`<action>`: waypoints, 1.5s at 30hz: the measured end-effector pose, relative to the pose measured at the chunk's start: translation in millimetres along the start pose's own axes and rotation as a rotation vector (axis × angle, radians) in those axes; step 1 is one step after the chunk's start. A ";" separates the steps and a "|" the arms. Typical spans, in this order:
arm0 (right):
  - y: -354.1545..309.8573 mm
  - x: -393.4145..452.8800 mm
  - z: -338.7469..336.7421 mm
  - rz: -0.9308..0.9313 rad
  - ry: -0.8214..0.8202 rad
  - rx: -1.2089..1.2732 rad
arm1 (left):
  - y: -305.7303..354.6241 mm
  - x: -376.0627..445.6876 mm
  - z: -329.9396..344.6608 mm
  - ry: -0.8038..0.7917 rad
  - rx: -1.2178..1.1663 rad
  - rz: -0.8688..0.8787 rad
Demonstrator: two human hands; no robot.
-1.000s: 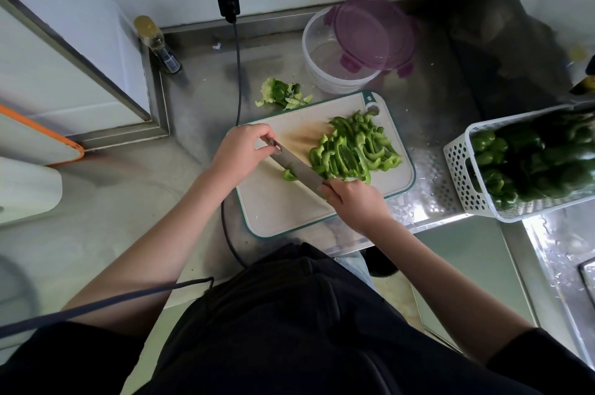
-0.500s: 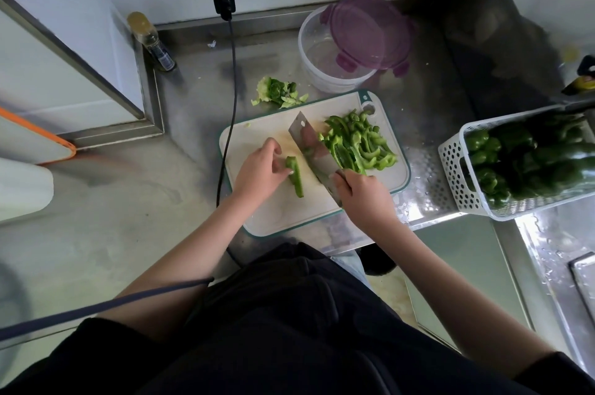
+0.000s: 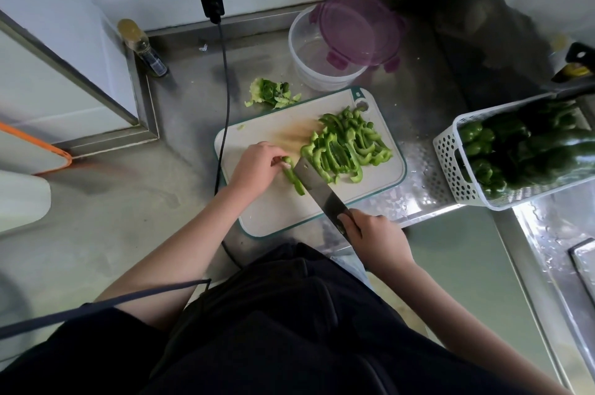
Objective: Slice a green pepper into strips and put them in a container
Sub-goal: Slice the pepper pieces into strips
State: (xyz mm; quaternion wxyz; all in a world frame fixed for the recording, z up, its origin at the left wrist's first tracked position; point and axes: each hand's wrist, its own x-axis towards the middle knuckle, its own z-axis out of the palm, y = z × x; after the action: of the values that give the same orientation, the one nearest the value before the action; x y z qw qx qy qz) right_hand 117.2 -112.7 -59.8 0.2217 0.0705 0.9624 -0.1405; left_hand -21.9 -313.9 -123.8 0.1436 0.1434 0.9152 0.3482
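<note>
A white cutting board [image 3: 273,217] with a teal rim lies on the steel counter. A heap of green pepper strips [image 3: 347,146] covers its right half. My left hand [image 3: 256,166] holds down a narrow piece of green pepper [image 3: 294,177] with curled fingertips. My right hand [image 3: 375,235] grips the handle of a cleaver [image 3: 317,185], whose blade stands against that piece on its right side. Behind the board sits a clear round container [image 3: 322,56] with a purple lid [image 3: 357,29] resting tilted on its rim.
Pepper scraps [image 3: 272,95] lie just behind the board. A white perforated basket [image 3: 450,156] of whole green peppers stands at the right. A black cable [image 3: 225,98] runs from the wall socket down past the board's left edge. A small bottle [image 3: 141,47] stands at back left.
The cleaver has swung from lying flat over the board to standing beside the pepper piece. My left hand has shifted right and now pins the piece against the blade.
</note>
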 end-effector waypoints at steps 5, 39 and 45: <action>-12.3 8.3 0.1 -0.029 -0.009 -0.001 | 2.8 0.3 -3.1 -0.024 0.070 -0.022; -24.5 24.1 15.2 -0.001 0.008 0.017 | 36.5 23.0 -55.8 -0.164 -0.520 -0.077; -26.5 21.1 18.8 -0.013 0.027 -0.005 | 32.0 35.2 -11.6 -0.113 0.391 0.106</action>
State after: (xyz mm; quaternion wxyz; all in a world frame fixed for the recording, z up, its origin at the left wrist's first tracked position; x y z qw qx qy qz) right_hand 100.8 -142.0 -79.1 0.2080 0.0654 0.9660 -0.1386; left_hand -53.3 -285.1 -99.6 0.1458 0.2358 0.9470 0.1623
